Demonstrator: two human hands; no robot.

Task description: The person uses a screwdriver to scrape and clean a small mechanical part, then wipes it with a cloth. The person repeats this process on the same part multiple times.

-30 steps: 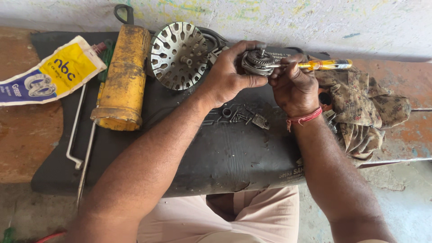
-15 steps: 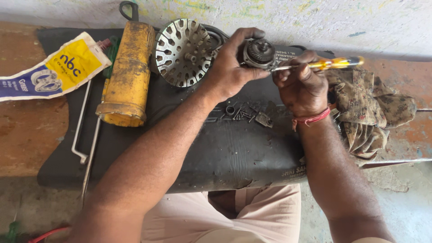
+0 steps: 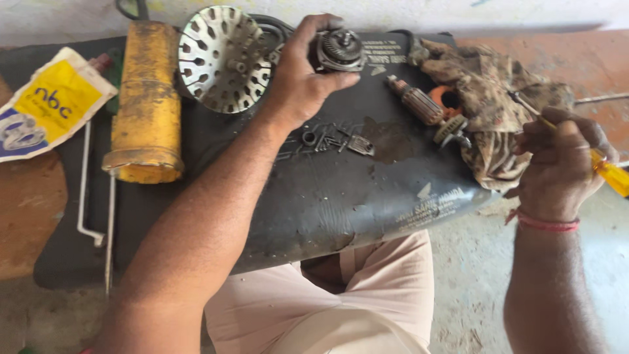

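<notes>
Black mat (image 3: pixel 341 196) catches loose parts; yellow canister (image 3: pixel 145 105) at 10 o'clock and slotted disc (image 3: pixel 223 58) at 11 lie aside; left hand (image 3: pixel 304 72) wraps round gear housing (image 3: pixel 339 50) at 12, steadying it; right hand (image 3: pixel 557 167) at 3 fists screwdriver (image 3: pixel 609 174), clear of armature (image 3: pixel 422 105).

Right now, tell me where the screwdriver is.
In the head view the yellow-handled screwdriver is at the right edge, gripped in the right hand, just right of the dirty rag.

Black rubber mat (image 3: pixel 341 196), yellow cylinder (image 3: pixel 145 105), perforated disc (image 3: pixel 219 58), rag (image 3: pixel 498 98), screws (image 3: pixel 334 141)
</notes>
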